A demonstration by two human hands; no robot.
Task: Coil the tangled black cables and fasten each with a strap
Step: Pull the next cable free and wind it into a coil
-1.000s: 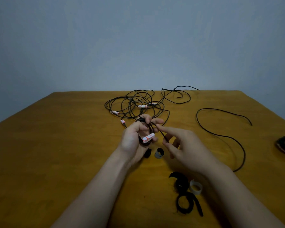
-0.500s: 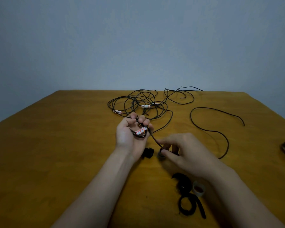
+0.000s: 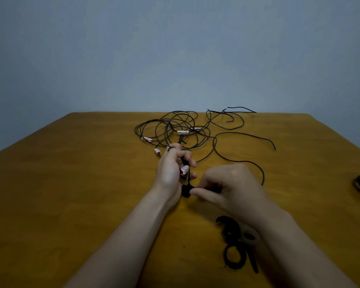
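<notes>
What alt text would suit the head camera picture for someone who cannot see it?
A person's left hand grips a coil of thin black cable with a red-and-white tag, while curled fingers of the right hand touch a rolled black strap on the brown wooden table. Tangled black cables lie behind; more black straps lie nearer.

Tangled cables (image 3: 183, 132) sprawled far centre; the left hand (image 3: 170, 171) gripped a small coil (image 3: 184, 176), the right hand (image 3: 231, 186) apparently pinching a black strap (image 3: 185, 191) beside it.
</notes>
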